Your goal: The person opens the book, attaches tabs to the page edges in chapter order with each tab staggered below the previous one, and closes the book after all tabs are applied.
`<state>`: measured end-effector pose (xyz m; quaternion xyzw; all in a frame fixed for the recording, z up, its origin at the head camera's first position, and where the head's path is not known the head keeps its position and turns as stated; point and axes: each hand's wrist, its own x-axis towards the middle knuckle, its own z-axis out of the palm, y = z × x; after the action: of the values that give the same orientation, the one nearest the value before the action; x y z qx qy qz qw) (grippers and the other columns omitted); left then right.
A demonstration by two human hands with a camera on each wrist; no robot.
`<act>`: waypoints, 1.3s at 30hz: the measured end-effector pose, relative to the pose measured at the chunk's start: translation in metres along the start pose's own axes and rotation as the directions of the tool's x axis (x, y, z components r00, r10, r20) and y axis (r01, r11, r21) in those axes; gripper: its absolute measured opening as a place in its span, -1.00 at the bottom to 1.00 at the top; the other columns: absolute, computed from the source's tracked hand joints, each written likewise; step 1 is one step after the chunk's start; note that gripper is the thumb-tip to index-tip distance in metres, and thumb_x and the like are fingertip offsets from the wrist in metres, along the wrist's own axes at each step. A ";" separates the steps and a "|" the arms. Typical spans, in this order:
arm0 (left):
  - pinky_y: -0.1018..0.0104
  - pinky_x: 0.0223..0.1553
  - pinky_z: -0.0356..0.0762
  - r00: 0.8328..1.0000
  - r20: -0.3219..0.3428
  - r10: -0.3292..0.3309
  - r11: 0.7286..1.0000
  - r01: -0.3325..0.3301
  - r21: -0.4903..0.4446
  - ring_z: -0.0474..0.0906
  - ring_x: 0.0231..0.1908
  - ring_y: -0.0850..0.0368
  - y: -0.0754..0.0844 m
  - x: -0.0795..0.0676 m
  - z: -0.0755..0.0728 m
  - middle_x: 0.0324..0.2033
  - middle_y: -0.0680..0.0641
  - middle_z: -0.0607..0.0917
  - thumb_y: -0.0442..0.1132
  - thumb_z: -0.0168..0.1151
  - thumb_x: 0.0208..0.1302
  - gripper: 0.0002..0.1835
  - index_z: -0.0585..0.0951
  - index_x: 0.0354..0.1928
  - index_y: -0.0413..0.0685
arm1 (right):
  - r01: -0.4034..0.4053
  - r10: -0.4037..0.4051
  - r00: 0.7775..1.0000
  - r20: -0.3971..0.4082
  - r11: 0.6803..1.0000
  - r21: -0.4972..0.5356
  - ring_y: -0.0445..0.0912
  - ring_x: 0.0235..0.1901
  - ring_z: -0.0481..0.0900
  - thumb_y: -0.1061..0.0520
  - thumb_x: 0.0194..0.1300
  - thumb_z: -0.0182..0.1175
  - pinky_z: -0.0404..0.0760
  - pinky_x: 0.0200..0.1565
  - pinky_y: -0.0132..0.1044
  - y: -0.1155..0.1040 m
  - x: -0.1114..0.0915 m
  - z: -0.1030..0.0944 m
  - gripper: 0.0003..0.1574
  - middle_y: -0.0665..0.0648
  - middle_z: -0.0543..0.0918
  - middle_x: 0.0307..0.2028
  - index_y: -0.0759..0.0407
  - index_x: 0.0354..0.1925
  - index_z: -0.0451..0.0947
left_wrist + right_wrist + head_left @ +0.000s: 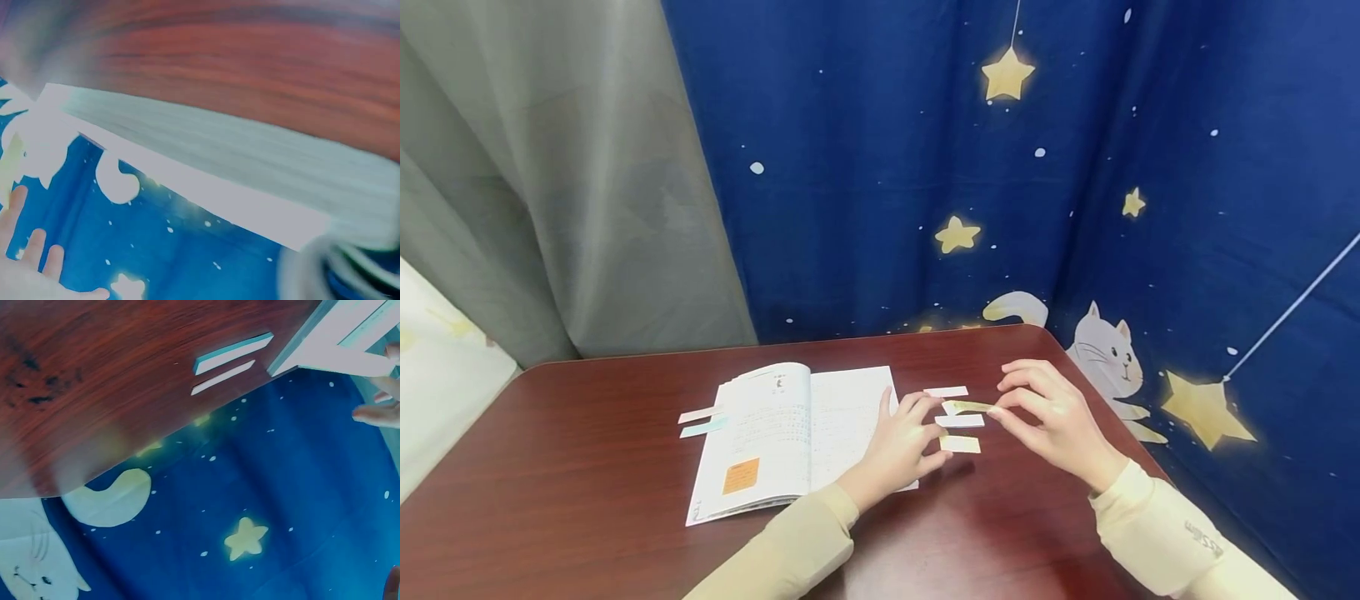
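Observation:
In the head view my right hand pinches one end of a yellow-green sticky tab between thumb and finger, above the table's right side. My left hand reaches across the right page of an open book, its fingers spread toward the sticky tabs. Its fingertips are close to the raised tab's other end; whether they touch it I cannot tell. Near them lie a pink tab pad, a pale bluish-white tab pad and a yellow tab pad.
A pink tab and a light blue tab stick out from the book's left edge. The reddish-brown table has rounded far corners. Behind it hang a grey curtain and a blue star-patterned curtain.

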<state>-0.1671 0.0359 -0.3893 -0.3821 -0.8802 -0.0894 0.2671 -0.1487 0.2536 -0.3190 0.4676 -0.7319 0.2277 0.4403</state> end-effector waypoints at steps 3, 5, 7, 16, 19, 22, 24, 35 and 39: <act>-0.28 0.00 -0.02 0.999 0.032 -0.013 1.000 0.013 0.020 0.26 0.02 0.10 0.006 0.004 0.006 -0.08 0.04 0.47 0.14 0.20 -0.02 -0.78 0.65 -0.46 0.22 | -0.021 0.021 1.000 0.010 1.000 -0.017 0.06 -0.18 0.45 -0.06 0.15 0.14 0.30 -0.03 -0.38 0.003 -0.003 -0.002 -0.71 0.10 0.54 -0.34 0.10 -0.53 0.55; -0.28 0.00 -0.01 0.998 0.055 -0.024 0.999 0.022 0.033 0.27 0.01 0.09 0.009 0.007 0.010 -0.10 0.05 0.47 0.15 0.20 -0.03 -0.77 0.64 -0.48 0.22 | -0.032 0.032 0.999 0.018 0.999 -0.019 0.06 -0.18 0.45 -0.06 0.15 0.14 0.29 -0.03 -0.38 0.005 -0.005 -0.003 -0.71 0.10 0.54 -0.33 0.10 -0.53 0.55; -0.28 0.00 -0.01 0.996 0.086 -0.038 0.998 0.034 0.049 0.27 0.00 0.10 0.011 0.009 0.014 -0.10 0.06 0.48 0.15 0.21 -0.04 -0.78 0.62 -0.53 0.24 | -0.036 0.036 0.999 0.019 0.999 -0.018 0.07 -0.18 0.45 -0.06 0.15 0.15 0.29 -0.04 -0.38 0.006 -0.007 -0.004 -0.72 0.11 0.54 -0.33 0.10 -0.53 0.55; -0.29 0.00 -0.03 0.961 0.264 -0.084 0.985 0.040 0.168 0.29 -0.06 0.08 0.019 0.011 0.027 -0.20 0.05 0.47 0.17 0.19 -0.06 -0.78 0.62 -0.57 0.27 | -0.046 0.047 0.998 0.049 0.999 -0.017 0.08 -0.15 0.43 -0.05 0.14 0.15 0.27 -0.01 -0.34 0.013 -0.012 -0.005 -0.73 0.11 0.53 -0.30 0.09 -0.52 0.56; -0.28 0.00 -0.03 0.952 0.293 -0.092 0.981 0.036 0.189 0.29 -0.07 0.08 0.021 0.011 0.029 -0.23 0.05 0.46 0.18 0.19 -0.08 -0.77 0.62 -0.59 0.26 | -0.059 0.060 0.996 0.068 0.998 -0.017 0.07 -0.12 0.42 -0.06 0.14 0.15 0.25 0.00 -0.33 0.013 -0.014 -0.005 -0.73 0.11 0.53 -0.28 0.09 -0.52 0.57; -0.29 0.00 -0.03 0.945 0.313 -0.096 0.979 0.033 0.201 0.29 -0.08 0.08 0.022 0.012 0.032 -0.24 0.06 0.46 0.18 0.18 -0.08 -0.77 0.61 -0.59 0.26 | -0.076 0.077 0.993 0.085 0.997 -0.021 0.07 -0.11 0.41 -0.07 0.14 0.15 0.24 0.01 -0.32 0.014 -0.016 -0.005 -0.72 0.10 0.53 -0.26 0.08 -0.51 0.57; -0.29 0.01 -0.05 0.941 0.324 -0.100 0.978 0.033 0.207 0.29 -0.08 0.08 0.023 0.014 0.034 -0.25 0.07 0.46 0.19 0.19 -0.08 -0.77 0.61 -0.58 0.26 | -0.088 0.091 0.991 0.096 0.996 -0.031 0.07 -0.10 0.41 -0.09 0.15 0.14 0.24 0.00 -0.30 0.015 -0.018 -0.005 -0.70 0.10 0.53 -0.25 0.07 -0.51 0.57; -0.30 0.02 -0.09 0.938 0.328 -0.115 0.972 0.039 0.230 0.29 -0.07 0.08 0.029 0.018 0.041 -0.23 0.07 0.47 0.18 0.21 -0.11 -0.77 0.59 -0.58 0.24 | -0.142 0.148 0.981 0.126 0.988 -0.052 0.06 -0.07 0.39 -0.11 0.15 0.13 0.23 -0.03 -0.22 0.019 -0.032 -0.002 -0.70 0.08 0.52 -0.25 0.04 -0.51 0.57; -0.29 0.01 -0.06 0.937 0.322 -0.135 0.976 0.069 0.208 0.29 -0.06 0.08 0.031 0.017 0.037 -0.23 0.07 0.47 0.19 0.23 -0.14 -0.75 0.60 -0.54 0.23 | -0.154 0.160 0.978 0.134 0.987 -0.054 0.06 -0.06 0.39 -0.09 0.14 0.14 0.23 -0.04 -0.19 0.019 -0.034 -0.001 -0.73 0.07 0.52 -0.25 0.04 -0.52 0.56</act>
<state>-0.1698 0.0813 -0.4131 -0.3175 -0.9358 0.0489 0.1448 -0.1590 0.2801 -0.3462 0.4132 -0.8000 0.2130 0.3793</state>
